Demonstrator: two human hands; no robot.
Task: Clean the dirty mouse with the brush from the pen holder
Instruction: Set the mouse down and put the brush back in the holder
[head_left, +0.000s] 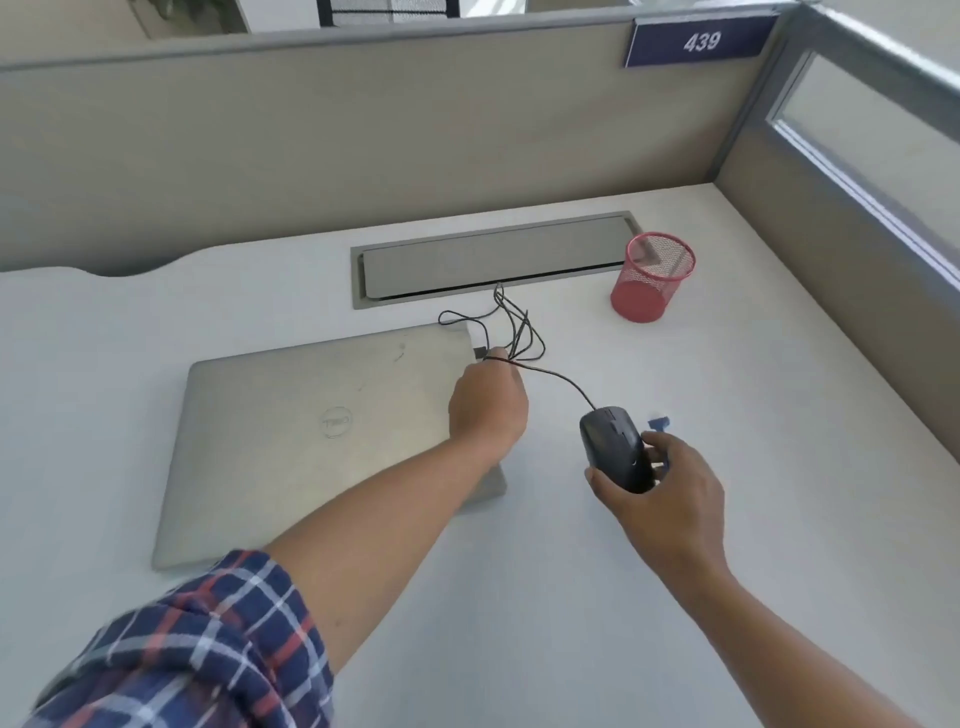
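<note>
My right hand (670, 493) grips a black wired mouse (613, 447) from its near end, holding it tilted on the white desk. Its thin black cable (519, 332) runs up-left in a tangle toward the laptop's right edge. My left hand (488, 405) is closed around that cable by the plug at the laptop's side. Part of a small blue brush (658, 423) shows just behind the mouse; my right hand hides the rest, so I cannot tell who holds it. At the back right stands a red mesh pen holder (649, 280), which looks empty.
A closed silver laptop (311, 436) lies to the left of the mouse. A grey cable-tray lid (493, 254) is set into the desk behind it. Beige cubicle partitions (363, 130) wall the back and the right side.
</note>
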